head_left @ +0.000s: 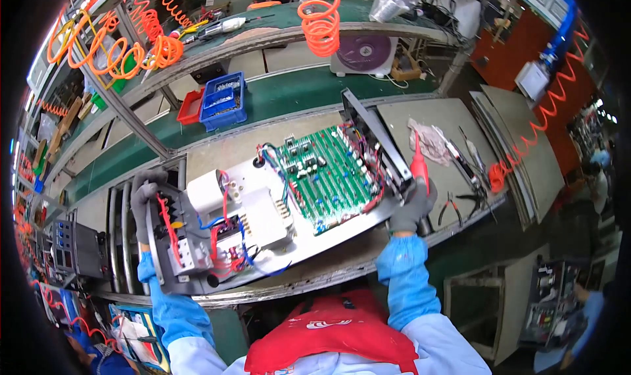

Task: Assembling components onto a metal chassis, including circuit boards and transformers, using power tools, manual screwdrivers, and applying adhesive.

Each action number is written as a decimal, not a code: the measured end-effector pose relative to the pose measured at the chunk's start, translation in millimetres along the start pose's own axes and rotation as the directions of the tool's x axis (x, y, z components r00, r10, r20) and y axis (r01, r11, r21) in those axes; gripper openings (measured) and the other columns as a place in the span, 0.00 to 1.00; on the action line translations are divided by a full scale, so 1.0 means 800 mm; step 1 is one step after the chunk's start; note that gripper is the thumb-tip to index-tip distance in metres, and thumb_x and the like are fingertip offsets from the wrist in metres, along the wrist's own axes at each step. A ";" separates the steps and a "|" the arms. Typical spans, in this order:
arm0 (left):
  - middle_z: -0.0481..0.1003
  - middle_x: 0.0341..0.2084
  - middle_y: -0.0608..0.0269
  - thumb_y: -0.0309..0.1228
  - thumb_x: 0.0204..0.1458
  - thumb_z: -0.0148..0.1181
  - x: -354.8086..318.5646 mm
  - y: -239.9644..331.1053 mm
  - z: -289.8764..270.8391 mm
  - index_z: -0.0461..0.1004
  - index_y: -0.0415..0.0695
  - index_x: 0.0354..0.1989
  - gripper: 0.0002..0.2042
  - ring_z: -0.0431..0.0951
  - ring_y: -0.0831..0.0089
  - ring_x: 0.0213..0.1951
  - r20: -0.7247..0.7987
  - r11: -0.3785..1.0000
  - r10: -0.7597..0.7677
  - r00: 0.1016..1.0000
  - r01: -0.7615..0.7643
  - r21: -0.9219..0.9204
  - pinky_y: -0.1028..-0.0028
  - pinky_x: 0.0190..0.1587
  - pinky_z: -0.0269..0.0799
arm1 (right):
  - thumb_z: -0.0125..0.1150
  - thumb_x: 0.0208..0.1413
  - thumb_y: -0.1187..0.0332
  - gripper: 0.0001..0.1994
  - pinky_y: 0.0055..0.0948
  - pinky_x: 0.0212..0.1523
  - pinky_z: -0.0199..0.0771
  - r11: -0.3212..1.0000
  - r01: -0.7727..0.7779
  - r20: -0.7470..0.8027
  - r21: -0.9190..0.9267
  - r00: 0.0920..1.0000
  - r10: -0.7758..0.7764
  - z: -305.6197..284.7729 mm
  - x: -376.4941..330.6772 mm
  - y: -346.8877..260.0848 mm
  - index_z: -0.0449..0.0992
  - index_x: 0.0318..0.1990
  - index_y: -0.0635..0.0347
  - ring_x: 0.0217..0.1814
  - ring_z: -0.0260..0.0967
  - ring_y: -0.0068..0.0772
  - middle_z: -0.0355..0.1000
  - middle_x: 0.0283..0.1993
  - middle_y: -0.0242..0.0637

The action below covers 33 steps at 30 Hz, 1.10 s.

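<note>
Workbench (427, 110) | left hand (145, 194): chassis (315, 245) | right hand (413, 209): red tool (419, 166), lower end hidden

I am in an electronics assembly workshop: an orange coiled hose (320, 26) hangs over the benches, a blue bin (227, 118) holds small metal parts (227, 87), pliers (451, 200) lie near me, and an open chassis (282, 260) bearing a green circuit board (328, 178) sits on my workbench (407, 112).
</note>
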<state>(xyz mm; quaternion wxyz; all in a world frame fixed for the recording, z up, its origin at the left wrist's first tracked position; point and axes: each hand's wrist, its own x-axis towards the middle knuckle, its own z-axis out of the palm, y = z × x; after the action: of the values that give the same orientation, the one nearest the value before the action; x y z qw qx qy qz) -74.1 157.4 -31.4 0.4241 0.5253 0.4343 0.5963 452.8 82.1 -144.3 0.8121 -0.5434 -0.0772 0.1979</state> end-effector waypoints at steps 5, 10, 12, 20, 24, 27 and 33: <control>0.72 0.35 0.56 0.43 0.43 0.54 -0.064 0.030 0.054 0.72 0.36 0.37 0.21 0.72 0.67 0.39 -0.317 0.995 0.059 0.947 -0.032 0.092 0.70 0.47 0.66 | 0.61 0.54 0.61 0.24 0.21 0.23 0.64 0.999 -0.016 0.082 0.033 0.997 0.013 0.073 0.042 0.001 0.65 0.56 0.61 0.27 0.64 0.22 0.69 0.38 0.34; 0.73 0.32 0.55 0.36 0.46 0.54 -0.144 0.034 0.131 0.74 0.33 0.35 0.17 0.74 0.70 0.35 -0.480 0.974 0.088 0.873 0.026 0.226 0.70 0.41 0.71 | 0.65 0.54 0.59 0.26 0.29 0.44 0.71 0.994 0.100 0.198 -0.042 0.976 -0.089 0.187 0.181 0.076 0.66 0.54 0.66 0.41 0.68 0.29 0.69 0.45 0.38; 0.73 0.32 0.56 0.33 0.51 0.51 -0.171 0.047 0.188 0.73 0.34 0.34 0.12 0.72 0.72 0.33 -0.571 0.907 0.252 0.781 0.016 0.422 0.72 0.40 0.69 | 0.65 0.54 0.61 0.25 0.30 0.43 0.72 0.984 0.169 0.306 -0.061 0.941 -0.142 0.229 0.202 0.083 0.67 0.53 0.67 0.40 0.68 0.30 0.70 0.45 0.38; 0.66 0.22 0.58 0.41 0.45 0.64 -0.288 0.074 0.273 0.68 0.42 0.22 0.16 0.68 0.62 0.25 -0.135 0.828 0.073 0.988 0.016 0.561 0.66 0.30 0.62 | 0.65 0.53 0.66 0.21 0.32 0.52 0.68 0.896 0.411 0.363 -0.167 0.871 -0.332 0.190 0.178 -0.009 0.69 0.51 0.67 0.46 0.67 0.34 0.69 0.45 0.40; 0.65 0.16 0.60 0.40 0.41 0.68 -0.282 0.072 0.287 0.68 0.45 0.16 0.16 0.67 0.60 0.21 0.305 0.823 0.238 0.922 -0.358 0.441 0.64 0.26 0.58 | 0.65 0.51 0.66 0.21 0.32 0.47 0.70 0.773 0.606 0.410 -0.189 0.764 -0.498 0.164 0.163 -0.111 0.72 0.51 0.65 0.44 0.67 0.32 0.70 0.45 0.40; 0.65 0.15 0.60 0.38 0.40 0.68 -0.260 0.060 0.280 0.69 0.45 0.16 0.15 0.67 0.60 0.19 0.424 0.899 0.226 0.877 -0.356 0.257 0.63 0.24 0.58 | 0.66 0.51 0.68 0.17 0.28 0.49 0.69 0.774 0.633 0.711 -0.008 0.547 -0.441 0.174 0.097 -0.190 0.72 0.47 0.64 0.46 0.67 0.28 0.70 0.44 0.38; 0.65 0.12 0.62 0.40 0.42 0.69 -0.242 0.053 0.276 0.69 0.47 0.14 0.16 0.68 0.61 0.18 0.550 0.942 0.238 0.800 -0.328 0.069 0.63 0.22 0.58 | 0.67 0.45 0.58 0.19 0.36 0.37 0.74 0.286 0.957 0.879 -0.044 0.173 -0.445 0.243 0.067 -0.198 0.75 0.41 0.60 0.34 0.75 0.45 0.74 0.33 0.45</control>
<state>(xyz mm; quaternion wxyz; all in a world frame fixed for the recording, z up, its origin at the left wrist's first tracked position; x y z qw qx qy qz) 160.1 -24.0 -25.1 0.3901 0.7617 0.2618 0.4461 472.9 217.3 72.6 0.4592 -0.5208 -0.7153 -0.0796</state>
